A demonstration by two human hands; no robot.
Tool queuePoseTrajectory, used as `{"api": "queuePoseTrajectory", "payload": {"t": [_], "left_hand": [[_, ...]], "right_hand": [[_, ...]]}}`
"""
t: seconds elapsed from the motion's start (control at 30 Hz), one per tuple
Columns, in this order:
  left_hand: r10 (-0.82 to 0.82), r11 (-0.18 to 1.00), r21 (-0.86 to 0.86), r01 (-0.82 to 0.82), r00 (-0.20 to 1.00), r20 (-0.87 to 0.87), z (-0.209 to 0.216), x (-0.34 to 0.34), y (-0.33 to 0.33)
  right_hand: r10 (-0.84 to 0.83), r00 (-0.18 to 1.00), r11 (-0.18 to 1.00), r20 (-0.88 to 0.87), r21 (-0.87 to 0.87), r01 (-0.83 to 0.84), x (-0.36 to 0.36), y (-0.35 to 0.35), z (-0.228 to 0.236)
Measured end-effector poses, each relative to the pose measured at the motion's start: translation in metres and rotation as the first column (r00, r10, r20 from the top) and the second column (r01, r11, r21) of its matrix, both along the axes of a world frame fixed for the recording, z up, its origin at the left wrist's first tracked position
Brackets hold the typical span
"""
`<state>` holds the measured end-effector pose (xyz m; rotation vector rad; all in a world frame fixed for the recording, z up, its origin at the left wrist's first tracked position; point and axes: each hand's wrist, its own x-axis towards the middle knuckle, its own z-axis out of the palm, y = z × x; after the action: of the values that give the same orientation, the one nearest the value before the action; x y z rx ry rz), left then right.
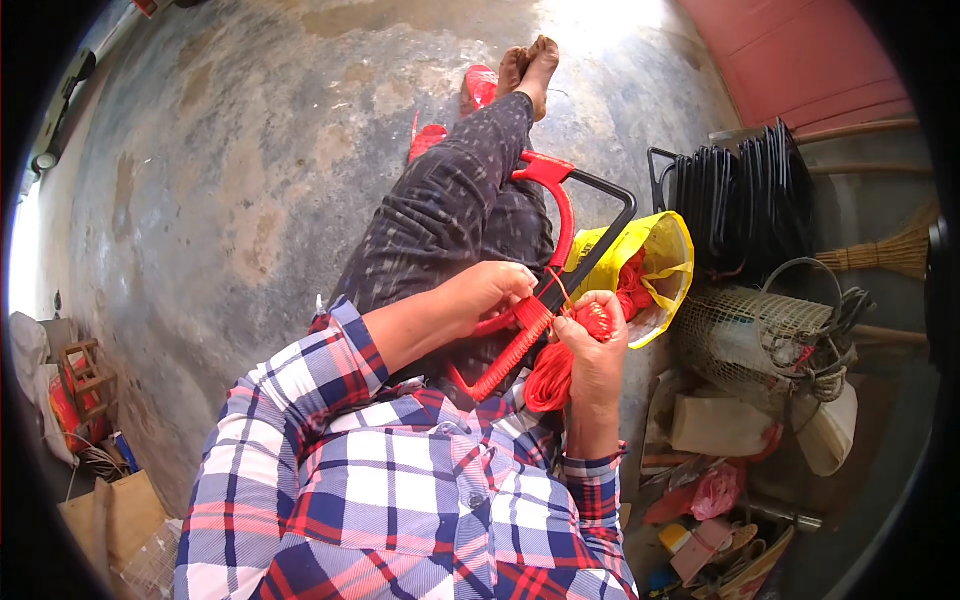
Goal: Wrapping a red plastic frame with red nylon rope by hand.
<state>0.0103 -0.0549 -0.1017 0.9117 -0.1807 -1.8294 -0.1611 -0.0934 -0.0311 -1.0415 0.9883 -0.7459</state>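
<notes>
A black metal frame [606,236] lies slanted across my lap, with red cord [508,356] wound in tight rows around its near side. A curved red band [560,205] shows along its far part. My left hand [490,292] is closed, its fingertips pinching at the far end of the wound red cord. In my right hand [598,345] is a bundle of red cord [594,320], gripped between thumb and fingers. One thin strand runs up from there past the left fingertips. A looped skein of red cord [549,378] hangs below the right hand.
Beside my right hand stands an open yellow bag [668,262] holding more red cord. Further right are stacked black frames [745,195], a mesh basket [755,325] and a straw broom [880,255]. Red slippers [481,86] lie by my bare feet [530,72] on concrete.
</notes>
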Motion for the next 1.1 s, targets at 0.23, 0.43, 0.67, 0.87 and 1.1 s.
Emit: {"api": "queuePoseTrajectory", "payload": {"t": [0.23,0.43,0.67,0.87,1.1], "left_hand": [[-0.039,0.987,-0.152,0.051,0.996,0.078,0.009,-0.001,0.009],[-0.052,0.979,-0.192,0.065,0.996,0.069,0.015,0.000,0.013],[-0.025,0.983,-0.183,0.025,1.000,0.004,0.003,-0.005,0.012],[-0.059,0.986,-0.148,0.071,0.995,0.082,0.001,-0.003,0.009],[-0.030,0.990,-0.119,0.082,0.920,0.391,0.031,-0.002,0.011]], "right_hand": [[0.065,0.998,0.998,-0.028,-0.002,-0.065,-0.012,-0.009,0.012],[0.187,0.982,0.982,-0.022,0.019,-0.186,-0.013,0.002,0.029],[0.139,0.977,0.989,0.160,0.020,-0.144,-0.016,0.019,0.050],[0.112,0.976,0.990,0.188,0.059,-0.125,-0.007,0.039,0.057],[0.126,0.992,0.991,0.028,0.039,-0.127,-0.016,0.026,0.087]]}}
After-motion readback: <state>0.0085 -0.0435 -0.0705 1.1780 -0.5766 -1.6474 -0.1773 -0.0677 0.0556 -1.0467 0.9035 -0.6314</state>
